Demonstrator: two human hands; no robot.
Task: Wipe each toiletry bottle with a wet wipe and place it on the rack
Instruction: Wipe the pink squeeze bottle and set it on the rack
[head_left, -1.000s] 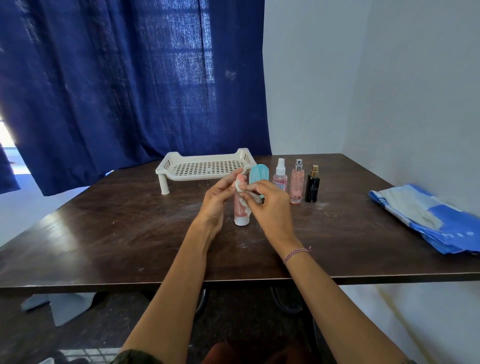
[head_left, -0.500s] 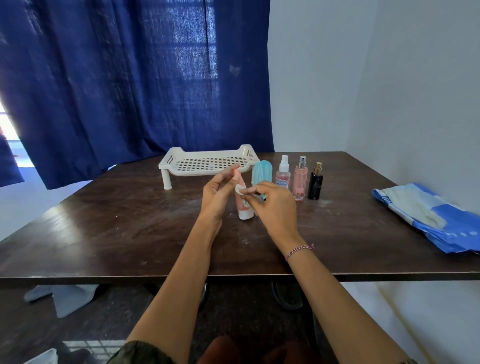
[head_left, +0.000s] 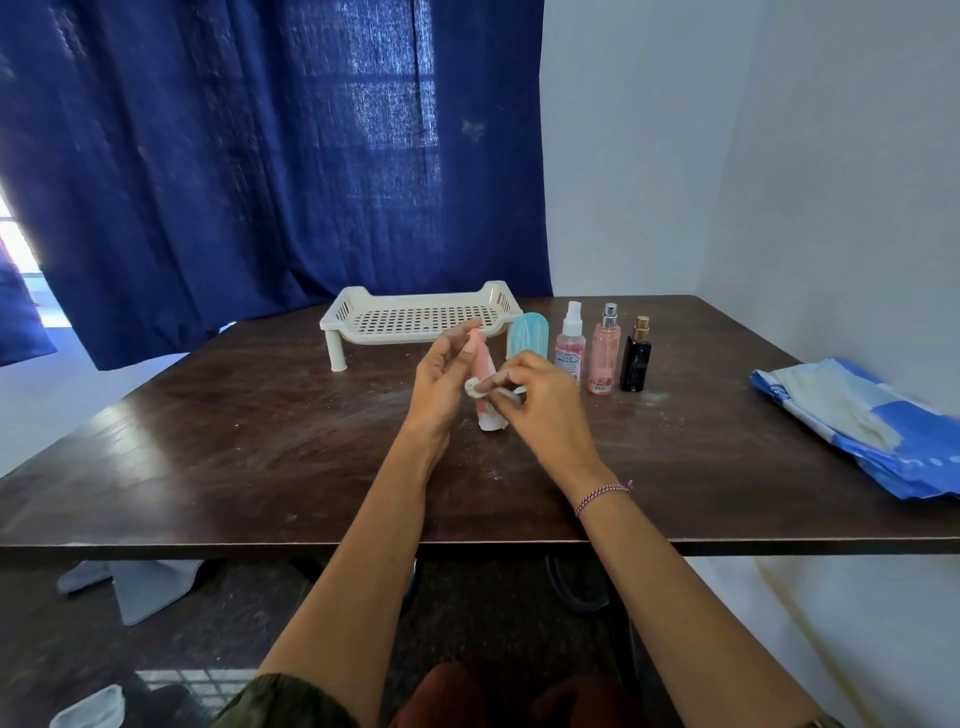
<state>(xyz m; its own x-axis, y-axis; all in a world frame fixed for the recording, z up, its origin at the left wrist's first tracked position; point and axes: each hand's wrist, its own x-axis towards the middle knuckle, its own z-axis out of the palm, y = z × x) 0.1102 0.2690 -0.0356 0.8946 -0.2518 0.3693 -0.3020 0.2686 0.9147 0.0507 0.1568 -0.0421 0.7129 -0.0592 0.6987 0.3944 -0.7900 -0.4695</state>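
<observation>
Spray bottle (head_left: 570, 351) label — print there, too small to read.

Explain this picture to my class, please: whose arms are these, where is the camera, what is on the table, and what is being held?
There is no machine here. A person wears a wide-angle camera on the head, so you look forward and down along their own bare arms. On the dark table stands a white rack with nothing on it. Right of it are a light blue bottle, two pink spray bottles and a small black bottle. A blue and white pack lies at the far right. The left hand holds a pink tube upright, cap down. The right hand presses a small white wipe against it.
</observation>
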